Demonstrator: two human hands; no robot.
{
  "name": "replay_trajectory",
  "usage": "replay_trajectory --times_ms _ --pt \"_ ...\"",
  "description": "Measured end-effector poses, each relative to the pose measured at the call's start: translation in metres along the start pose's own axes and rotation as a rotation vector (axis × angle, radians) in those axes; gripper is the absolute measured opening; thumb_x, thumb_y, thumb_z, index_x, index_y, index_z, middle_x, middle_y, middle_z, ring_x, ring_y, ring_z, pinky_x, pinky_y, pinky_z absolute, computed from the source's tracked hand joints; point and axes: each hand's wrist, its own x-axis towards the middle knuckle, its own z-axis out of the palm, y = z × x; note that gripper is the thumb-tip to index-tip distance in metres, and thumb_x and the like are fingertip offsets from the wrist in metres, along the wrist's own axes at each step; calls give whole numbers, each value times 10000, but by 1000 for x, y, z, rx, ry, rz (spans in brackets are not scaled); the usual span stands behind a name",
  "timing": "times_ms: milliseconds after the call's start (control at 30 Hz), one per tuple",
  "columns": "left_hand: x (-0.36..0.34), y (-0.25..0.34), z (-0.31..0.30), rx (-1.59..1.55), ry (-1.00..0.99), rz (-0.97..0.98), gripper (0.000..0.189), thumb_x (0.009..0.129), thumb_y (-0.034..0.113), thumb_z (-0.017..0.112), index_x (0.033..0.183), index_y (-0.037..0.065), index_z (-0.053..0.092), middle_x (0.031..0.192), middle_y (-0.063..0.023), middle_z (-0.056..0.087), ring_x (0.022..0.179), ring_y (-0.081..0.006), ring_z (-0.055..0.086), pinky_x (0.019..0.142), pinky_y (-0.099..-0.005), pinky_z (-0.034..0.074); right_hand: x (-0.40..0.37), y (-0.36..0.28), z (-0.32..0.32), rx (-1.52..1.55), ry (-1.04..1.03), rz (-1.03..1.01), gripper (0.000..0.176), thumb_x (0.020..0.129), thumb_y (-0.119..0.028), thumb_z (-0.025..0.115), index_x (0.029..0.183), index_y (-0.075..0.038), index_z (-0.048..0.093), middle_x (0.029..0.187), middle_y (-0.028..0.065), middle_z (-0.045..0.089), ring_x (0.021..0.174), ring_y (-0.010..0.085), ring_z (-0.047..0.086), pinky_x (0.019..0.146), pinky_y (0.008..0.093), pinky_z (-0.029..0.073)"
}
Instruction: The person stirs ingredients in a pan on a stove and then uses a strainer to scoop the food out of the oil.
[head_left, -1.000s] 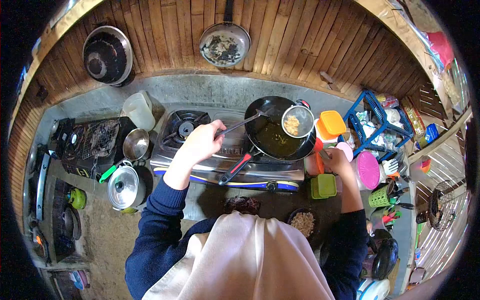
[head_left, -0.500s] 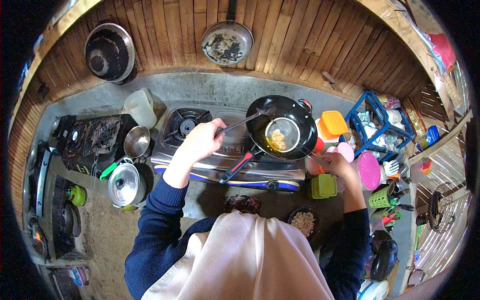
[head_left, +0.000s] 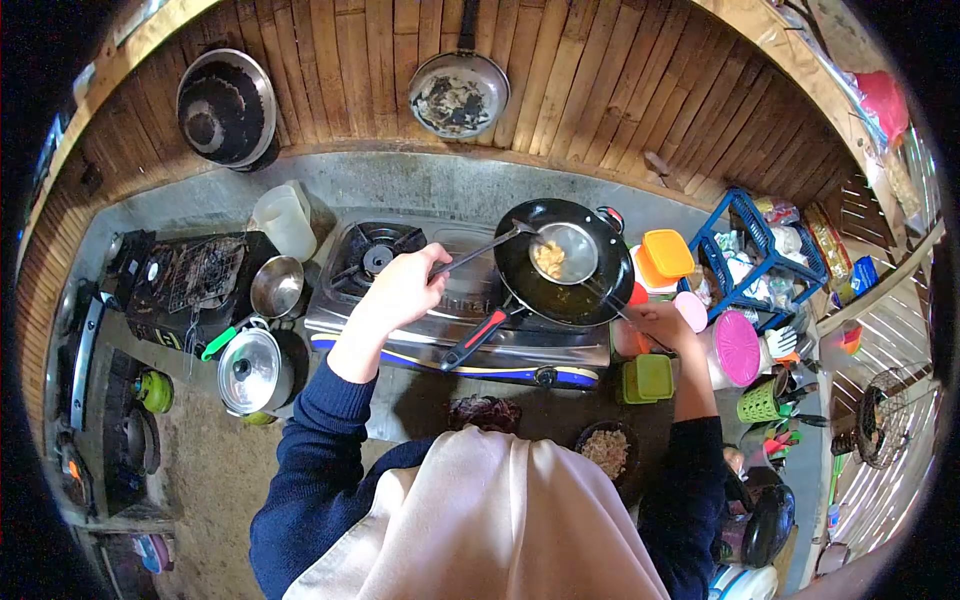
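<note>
My left hand (head_left: 405, 290) is closed round the handle of a dark spatula (head_left: 480, 252), whose head reaches the rim of a round strainer. In my right hand (head_left: 662, 328) is the long handle of that strainer (head_left: 576, 254). Golden fried pieces (head_left: 549, 260) lie in the strainer, over the black wok (head_left: 540, 300). A little oil with small bits shows at the wok's bottom. The wok stands on the right burner of the gas stove (head_left: 450, 350), its black and red handle pointing toward me.
A bowl of chopped food (head_left: 606, 450) stands near my body. Right of the stove are a green container (head_left: 648, 379), an orange container (head_left: 667, 254), a pink lid (head_left: 737, 348) and a blue rack (head_left: 765, 265). A lidded pot (head_left: 250, 370) stands at left.
The strainer with the fried pieces has moved up and away from me within the wok. My right hand has shifted slightly left, and the spatula head stays near the strainer.
</note>
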Motion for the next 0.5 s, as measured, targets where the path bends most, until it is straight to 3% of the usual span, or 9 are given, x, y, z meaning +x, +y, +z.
replay_trajectory --times_ms 100,167,200,267,400,500 --pt "-2 1 1 -10 -10 -28 220 787 101 575 982 0 573 705 -211 604 680 -349 614 634 -392 468 -5 -17 -11 -207 60 55 219 798 -147 656 990 -42 641 721 74 637 627 118 571 574 286 462" --pt "-3 1 3 -15 -16 -37 221 787 100 573 984 -1 570 709 -211 607 681 -347 615 636 -390 471 -8 -42 -9 -234 143 330 145 791 -173 639 861 -47 639 690 101 621 619 169 588 572 316 464" --pt "-2 -2 6 -39 -13 -14 223 787 99 572 986 -2 568 708 -211 607 680 -345 616 636 -388 472 -7 -32 -8 -232 147 332 145 791 -173 639 861 -47 639 690 101 621 619 169 588 572 316 464" --pt "-2 -3 8 -64 -9 15 225 787 97 572 988 -3 565 708 -211 607 679 -344 616 636 -386 473 -4 -9 -3 -458 343 33 138 754 -113 575 832 -21 641 672 164 624 610 273 626 542 370 465" --pt "-1 -3 10 -59 -24 7 226 788 95 571 991 -6 560 706 -210 606 678 -341 616 638 -386 473 0 9 9 -581 297 52 152 766 -141 584 829 -15 641 703 193 627 663 325 637 555 406 462" --pt "-1 -1 9 -50 -27 11 224 791 94 570 991 -6 560 707 -211 606 678 -342 616 639 -387 474 3 23 22 -453 357 -77 183 793 -186 599 825 -9 635 688 186 619 619 312 616 545 401 455"
